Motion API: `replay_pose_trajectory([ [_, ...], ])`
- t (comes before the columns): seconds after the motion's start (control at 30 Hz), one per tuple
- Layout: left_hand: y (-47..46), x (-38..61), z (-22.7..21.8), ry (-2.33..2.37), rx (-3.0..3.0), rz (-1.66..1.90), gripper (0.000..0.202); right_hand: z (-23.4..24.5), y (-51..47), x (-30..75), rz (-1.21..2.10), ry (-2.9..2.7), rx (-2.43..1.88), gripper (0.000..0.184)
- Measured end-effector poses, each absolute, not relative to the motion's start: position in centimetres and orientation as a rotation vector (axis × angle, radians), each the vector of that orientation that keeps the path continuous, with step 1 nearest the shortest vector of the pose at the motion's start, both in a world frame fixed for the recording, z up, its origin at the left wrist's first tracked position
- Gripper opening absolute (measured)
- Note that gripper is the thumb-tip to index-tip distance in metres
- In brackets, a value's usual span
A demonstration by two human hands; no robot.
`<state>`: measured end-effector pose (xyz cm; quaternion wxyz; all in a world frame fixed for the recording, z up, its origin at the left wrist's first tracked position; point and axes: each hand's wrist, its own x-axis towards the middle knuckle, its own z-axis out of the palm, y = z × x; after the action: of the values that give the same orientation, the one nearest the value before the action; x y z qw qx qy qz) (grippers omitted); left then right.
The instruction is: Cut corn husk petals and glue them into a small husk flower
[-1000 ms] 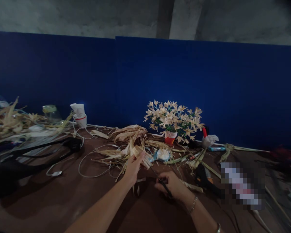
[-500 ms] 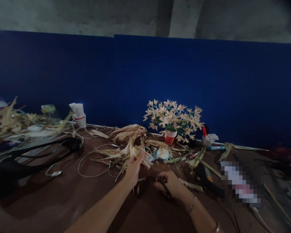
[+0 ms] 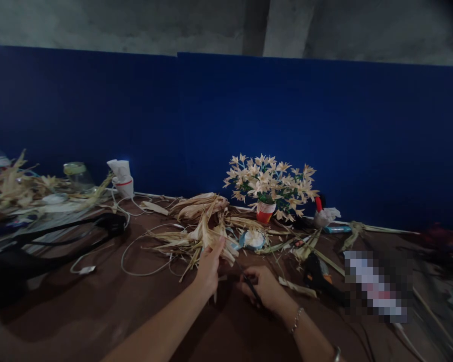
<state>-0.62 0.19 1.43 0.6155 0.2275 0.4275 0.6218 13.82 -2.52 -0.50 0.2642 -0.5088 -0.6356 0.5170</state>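
Note:
My left hand [image 3: 210, 266] is closed, pinching a pale strip of dried corn husk [image 3: 228, 254] between thumb and fingers. My right hand [image 3: 262, 286] grips dark scissors [image 3: 252, 287], whose blades point up and left toward the strip's lower end. Whether the blades touch the strip I cannot tell. Behind my left hand lies a loose heap of dried husks [image 3: 196, 208]. Just right of the strip sits a blue-rimmed roll or dish with whitish pieces [image 3: 253, 239]. A husk flower arrangement [image 3: 270, 181] stands in a red and white cup [image 3: 266, 212] further back.
A black hot glue gun [image 3: 317, 271] lies right of my right hand, near a pixelated pale object [image 3: 375, 286]. A white cable [image 3: 124, 256] loops at left, beside a black strap-like object [image 3: 109, 224]. White cup [image 3: 124, 186], glass jar [image 3: 79, 177] and blue partition [image 3: 154, 115] are behind.
The scissors and my right hand have shifted slightly left. My left hand has turned a little, and less of the husk strip shows above its fingers.

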Motion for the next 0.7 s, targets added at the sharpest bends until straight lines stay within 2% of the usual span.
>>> replay_pose_trajectory([
  [0.7, 0.7, -0.7, 0.1, 0.969, 0.474, 1.449, 0.035, -0.4, -2.8, 13.1, 1.31, -1.741, -1.436, 0.017],
])
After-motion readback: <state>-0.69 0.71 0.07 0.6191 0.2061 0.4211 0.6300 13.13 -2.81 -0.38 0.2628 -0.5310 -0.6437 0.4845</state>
